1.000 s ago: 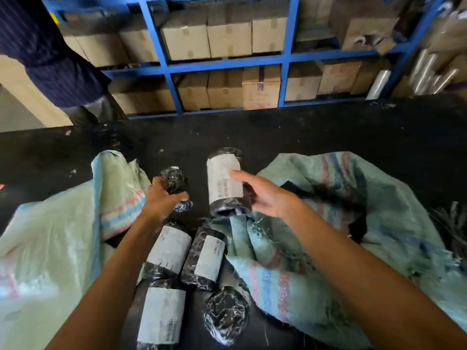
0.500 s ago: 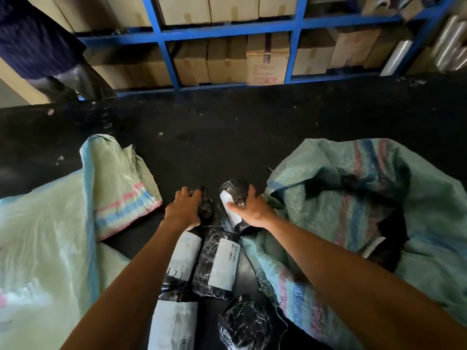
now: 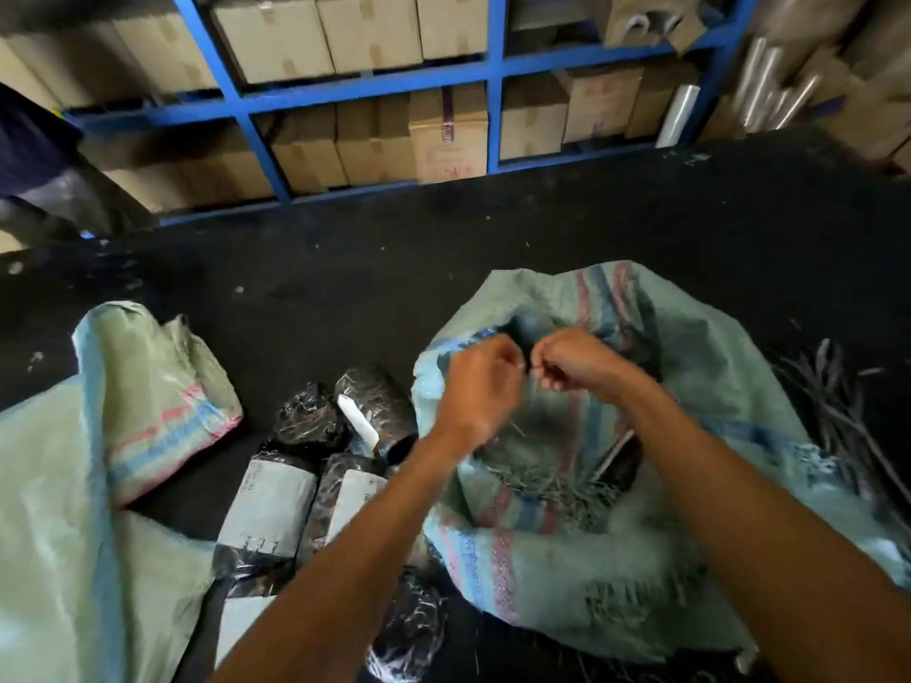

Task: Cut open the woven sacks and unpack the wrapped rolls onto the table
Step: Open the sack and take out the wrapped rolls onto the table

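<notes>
Sacks: 2, green one (image 3: 74,460) at 9 o'clock, teal one (image 3: 616,559) at 4. Wrapped rolls (image 3: 268,505) btwn them, approx 7 on table (image 3: 345,268). Left hand (image 3: 480,382) & right hand (image 3: 579,359) curl fingers on teal sack's rim.

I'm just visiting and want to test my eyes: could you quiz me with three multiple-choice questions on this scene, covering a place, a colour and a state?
1. Where are both hands? A at the right sack's mouth; B on the shelf; C on the left sack.
2. What colour is the shelf frame? A red; B blue; C yellow.
3. How do the unpacked rolls lie? A boxed; B inside the left sack; C loose on the table.

Answers: A, left hand and right hand meet at the right sack; B, the shelf frame is blue; C, the rolls lie on the table.
</notes>
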A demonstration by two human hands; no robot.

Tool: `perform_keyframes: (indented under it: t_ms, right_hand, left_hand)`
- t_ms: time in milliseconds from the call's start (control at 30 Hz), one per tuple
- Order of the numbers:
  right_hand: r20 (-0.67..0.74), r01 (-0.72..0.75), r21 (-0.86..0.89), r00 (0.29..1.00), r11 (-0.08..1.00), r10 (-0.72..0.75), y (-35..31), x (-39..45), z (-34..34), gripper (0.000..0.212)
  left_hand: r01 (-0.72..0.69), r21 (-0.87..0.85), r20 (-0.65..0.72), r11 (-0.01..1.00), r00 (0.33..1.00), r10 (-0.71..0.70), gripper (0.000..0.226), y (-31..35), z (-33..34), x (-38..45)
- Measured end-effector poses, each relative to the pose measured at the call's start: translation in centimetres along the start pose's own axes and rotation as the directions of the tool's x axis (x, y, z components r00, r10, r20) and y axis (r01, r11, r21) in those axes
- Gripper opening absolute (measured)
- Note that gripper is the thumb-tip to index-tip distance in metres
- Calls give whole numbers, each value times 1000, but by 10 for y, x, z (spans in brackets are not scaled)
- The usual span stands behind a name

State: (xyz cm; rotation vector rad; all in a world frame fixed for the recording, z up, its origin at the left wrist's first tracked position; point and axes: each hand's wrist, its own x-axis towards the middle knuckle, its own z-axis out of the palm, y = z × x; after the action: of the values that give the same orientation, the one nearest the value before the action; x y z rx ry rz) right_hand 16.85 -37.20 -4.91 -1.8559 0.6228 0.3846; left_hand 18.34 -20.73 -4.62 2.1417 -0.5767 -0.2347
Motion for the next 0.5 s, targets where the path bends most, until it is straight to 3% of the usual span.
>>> perform_keyframes:
  t_ms: [100,167,200,300,400,500]
  right_hand:
    - [-231,-235,-215,955,948,185,64,2,-49,16]
    - [-409,-280,-363,905,889,118,97,-3,-73,20]
    - [-462,-274,-337,882,901,95,107,-9,-83,20]
    - [-556,-267,-257,827,929,84,124,-22,-101,34]
    - [-486,-318,-417,870,852,87,138,-19,-102,60]
    - [-372,-336,-586,920,738,123,141,-13,-98,73]
  left_hand:
    - [7,7,340,1000,940,-9,36,28,92,-17]
    - [20,98,528,995,846,-69,72,30,138,-26]
    - [10,148,584,989,806,-95,89,30,156,-29]
    - [-13,260,633,966,757,-160,100,23,186,-31]
    - [122,235,614,964,751,-244,94,23,194,-25]
    - [250,192,604,949,732,-315,114,20,189,-17]
